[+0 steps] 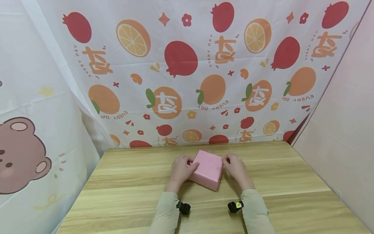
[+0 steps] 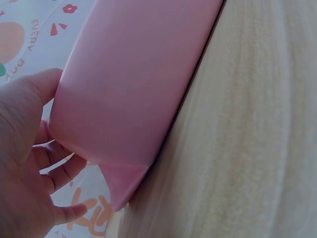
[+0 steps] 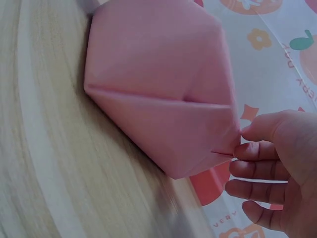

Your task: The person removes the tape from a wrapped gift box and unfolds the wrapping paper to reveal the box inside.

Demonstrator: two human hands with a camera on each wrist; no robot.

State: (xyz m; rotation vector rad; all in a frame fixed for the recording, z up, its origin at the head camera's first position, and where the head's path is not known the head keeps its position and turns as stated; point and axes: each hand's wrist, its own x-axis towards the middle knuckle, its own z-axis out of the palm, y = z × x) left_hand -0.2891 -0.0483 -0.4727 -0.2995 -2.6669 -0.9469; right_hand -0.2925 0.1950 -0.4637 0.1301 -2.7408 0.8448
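Note:
A pink box (image 1: 206, 164) with folded sides sits slightly turned on the wooden table. My left hand (image 1: 181, 168) holds its left side, thumb on the top and the other fingers around the far side. At that end a pointed flap (image 2: 125, 186) sticks out near the table, as the left wrist view shows. Over on the right, thumb and forefinger of my right hand (image 1: 235, 166) pinch the box's top right corner. The right wrist view shows creased, overlapping folds (image 3: 163, 124) on the side there. What is inside the box is hidden.
The wooden table (image 1: 131, 195) reaches back to a hanging cloth (image 1: 187, 84) printed with fruit. A pale cloth with a bear (image 1: 21, 156) hangs at the left, a plain pale one (image 1: 342, 130) at the right. Each sleeve carries a small black wrist camera (image 1: 183, 208).

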